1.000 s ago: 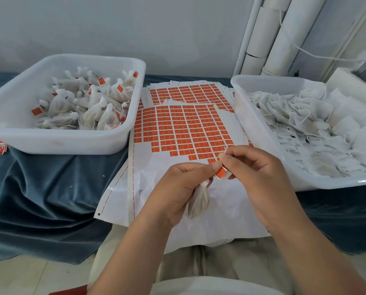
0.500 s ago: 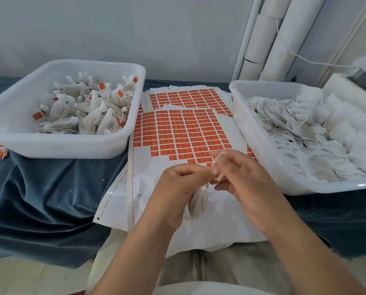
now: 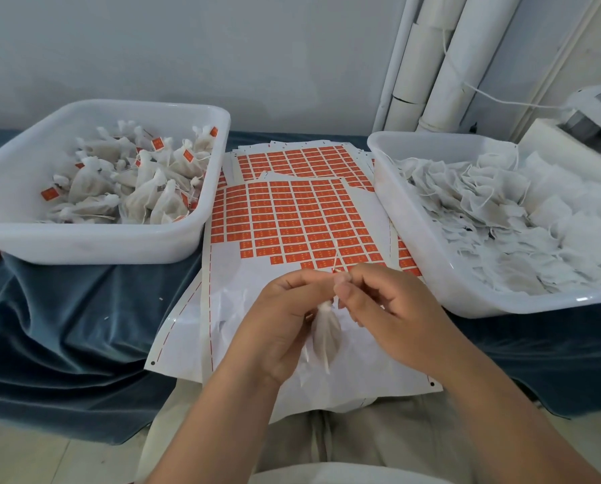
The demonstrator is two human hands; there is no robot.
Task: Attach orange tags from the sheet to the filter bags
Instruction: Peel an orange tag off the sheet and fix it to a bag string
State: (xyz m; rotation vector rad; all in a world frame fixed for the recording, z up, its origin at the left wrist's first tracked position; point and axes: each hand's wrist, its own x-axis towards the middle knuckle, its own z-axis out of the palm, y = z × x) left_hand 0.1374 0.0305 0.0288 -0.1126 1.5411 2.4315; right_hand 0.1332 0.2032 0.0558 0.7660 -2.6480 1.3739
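- Our left hand (image 3: 285,321) pinches the filter bag (image 3: 324,338) at its top; our right hand (image 3: 391,309) pinches an orange tag (image 3: 334,270) just above it.
- Both hands hang over the sheet (image 3: 292,218), above its bare white near part.
- The left tub (image 3: 201,235) and the right tub (image 3: 418,253) sit right at the sheet's side edges.

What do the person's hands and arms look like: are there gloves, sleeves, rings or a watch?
The left hand and right hand are bare: no gloves, no rings visible. The left forearm and right forearm are bare as far as the frame shows, with no sleeve, watch or bracelet. The fingernails look short and unpainted.
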